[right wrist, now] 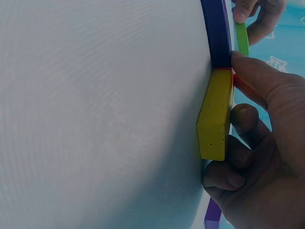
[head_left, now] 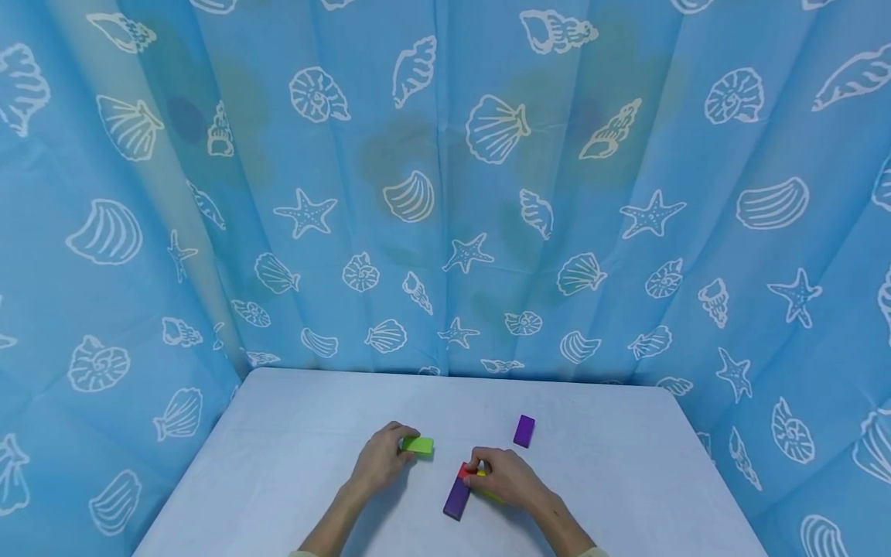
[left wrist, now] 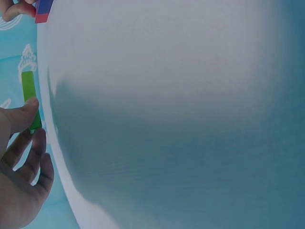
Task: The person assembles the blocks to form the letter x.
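Observation:
My left hand (head_left: 380, 461) pinches one end of a bright green block (head_left: 419, 445) between thumb and fingers, over the left middle of the table. Toward the front, my right hand (head_left: 506, 476) grips a red block (head_left: 463, 469) with thumb and index finger. Against the red block lies the end of a long dark purple block (head_left: 456, 499). A yellow block (right wrist: 214, 114) lies on the other side, under my right fingers, and meets the red and dark purple ones. Much of the red block is hidden by my fingers.
A smaller purple block (head_left: 524, 431) lies by itself behind my right hand. The white table (head_left: 292, 418) ends at a blue curtain (head_left: 445, 309) with white shell prints, which also hangs on both sides.

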{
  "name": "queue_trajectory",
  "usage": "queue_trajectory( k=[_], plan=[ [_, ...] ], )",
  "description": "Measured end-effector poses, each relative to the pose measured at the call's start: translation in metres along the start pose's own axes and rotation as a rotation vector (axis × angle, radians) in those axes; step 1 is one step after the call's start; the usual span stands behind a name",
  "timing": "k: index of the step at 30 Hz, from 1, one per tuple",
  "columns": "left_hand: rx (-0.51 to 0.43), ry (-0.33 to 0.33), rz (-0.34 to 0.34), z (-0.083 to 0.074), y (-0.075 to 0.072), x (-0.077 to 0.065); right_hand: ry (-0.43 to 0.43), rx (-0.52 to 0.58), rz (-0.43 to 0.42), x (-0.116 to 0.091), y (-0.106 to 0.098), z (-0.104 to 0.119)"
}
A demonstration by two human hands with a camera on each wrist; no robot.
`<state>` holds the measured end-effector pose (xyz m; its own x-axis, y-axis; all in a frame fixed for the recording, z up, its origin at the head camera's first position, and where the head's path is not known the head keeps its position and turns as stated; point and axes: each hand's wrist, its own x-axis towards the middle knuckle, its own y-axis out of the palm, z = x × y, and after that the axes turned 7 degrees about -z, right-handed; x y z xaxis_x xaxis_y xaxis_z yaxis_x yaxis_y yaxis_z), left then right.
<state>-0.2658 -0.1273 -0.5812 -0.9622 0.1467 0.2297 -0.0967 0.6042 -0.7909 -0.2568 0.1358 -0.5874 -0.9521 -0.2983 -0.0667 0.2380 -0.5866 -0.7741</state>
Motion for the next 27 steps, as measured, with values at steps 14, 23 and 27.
queue_trajectory(
  k=[14,23,27],
  plan=[
    [0.009,0.012,0.012,-0.0016,0.0043,0.0007,0.005,-0.004,-0.004,-0.0010,0.0001,0.0009],
    [0.010,0.004,0.043,-0.0026,0.0055,0.0036,-0.006,-0.002,-0.003,-0.0020,-0.0006,0.0019],
    [0.010,0.001,0.052,-0.0028,0.0061,0.0034,-0.004,-0.010,-0.004,-0.0014,0.0008,0.0009]
  ],
)
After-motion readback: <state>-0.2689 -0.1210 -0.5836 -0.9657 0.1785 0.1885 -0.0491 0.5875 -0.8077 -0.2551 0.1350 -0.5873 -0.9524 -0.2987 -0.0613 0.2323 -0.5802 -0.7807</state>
